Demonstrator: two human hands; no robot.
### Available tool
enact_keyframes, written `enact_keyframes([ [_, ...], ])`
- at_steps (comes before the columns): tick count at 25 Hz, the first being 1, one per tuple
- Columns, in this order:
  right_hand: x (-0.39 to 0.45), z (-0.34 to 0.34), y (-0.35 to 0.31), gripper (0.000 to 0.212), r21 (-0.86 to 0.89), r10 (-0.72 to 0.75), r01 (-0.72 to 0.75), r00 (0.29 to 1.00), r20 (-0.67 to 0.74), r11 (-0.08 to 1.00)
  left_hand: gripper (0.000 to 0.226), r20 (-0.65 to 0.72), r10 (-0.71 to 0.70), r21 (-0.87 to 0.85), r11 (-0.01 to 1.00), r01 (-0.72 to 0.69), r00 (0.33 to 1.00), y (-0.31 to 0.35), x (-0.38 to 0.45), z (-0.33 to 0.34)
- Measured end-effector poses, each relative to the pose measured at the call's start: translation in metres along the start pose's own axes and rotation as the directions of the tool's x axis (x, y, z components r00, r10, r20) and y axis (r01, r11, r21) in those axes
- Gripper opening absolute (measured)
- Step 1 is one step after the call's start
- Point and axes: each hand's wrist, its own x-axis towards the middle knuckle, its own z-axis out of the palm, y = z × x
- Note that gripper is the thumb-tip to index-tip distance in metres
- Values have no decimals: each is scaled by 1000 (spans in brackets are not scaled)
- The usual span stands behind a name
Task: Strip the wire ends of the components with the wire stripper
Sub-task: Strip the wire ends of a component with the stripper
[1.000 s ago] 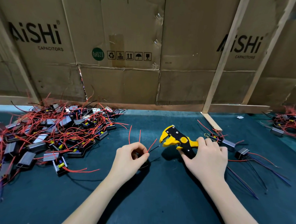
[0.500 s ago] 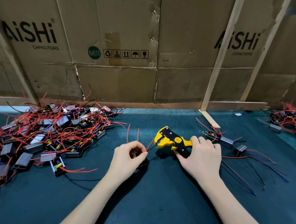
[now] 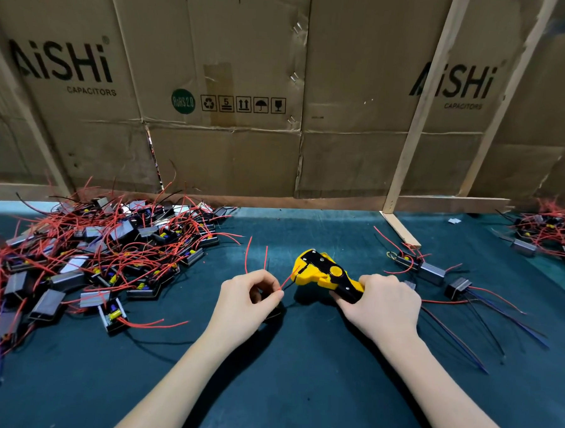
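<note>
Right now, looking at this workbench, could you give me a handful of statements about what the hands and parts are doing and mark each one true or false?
1. The right hand grips a yellow and black wire stripper. True.
2. The left hand lies flat and holds nothing. False: its fingers pinch a red wire leading to the stripper's head.
3. The big pile of components lies to the person's left. True.
4. The bench top is bare wood. False: it is dark teal.
5. The cardboard wall reads AiSHi Capacitors. True.
</note>
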Motion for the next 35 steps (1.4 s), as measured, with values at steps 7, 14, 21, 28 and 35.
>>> enact_keyframes([
  [7,0,4,13,59,102,29,-8,978,-208,995,16,-2,51,-5,999,-51,999,-1,-4,-1],
  [14,4,-7,21,50,291,149,-73,957,-248,954,59,272,271,18,958,-286,923,-4,-10,4],
  [21,-1,-21,14,47,842,161,-46,986,-48,537,58,-30,187,339,926,-166,982,-10,-7,7],
  [28,-5,-21,-1,54,882,-426,-438,841,333,-174,52,206,184,347,905,-247,961,-1,-5,3],
  [35,-6,-15,-4,61,830,-497,-537,767,406,-150,32,180,379,276,866,-416,908,38,-10,-57],
])
